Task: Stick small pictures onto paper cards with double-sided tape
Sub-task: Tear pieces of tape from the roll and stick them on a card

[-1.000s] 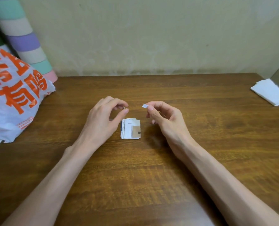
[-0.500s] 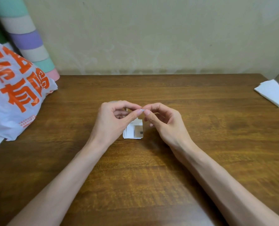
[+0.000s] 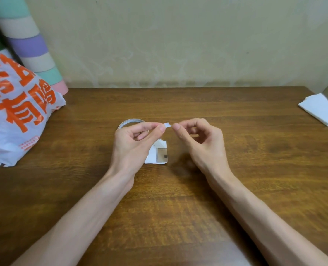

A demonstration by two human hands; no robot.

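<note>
Wooden table (image 3: 255, 169), centre: tape bit (image 3: 167, 125) passed from right hand (image 3: 201, 143), now curled and empty, to left hand (image 3: 134, 144) pinch; peeling likely next.

Soft, warm indoor light fills the scene evenly and fairly brightly, with no hard glare. The wall (image 3: 178, 45) takes a yellowish cast. A diffuse shadow lies on the desk (image 3: 255, 150) on the near side of the right hand (image 3: 201, 143), just right of the cards (image 3: 160, 153). The strip (image 3: 167, 125) shows only as a pale fleck without detail, and the paper (image 3: 320, 110) at far right is nearly washed out. Wide-angle distortion tilts the roll (image 3: 30, 45) inward and stretches the bag (image 3: 15, 121) at the left edge. Near the camera, the wood grain is smeared and blocky.
</note>
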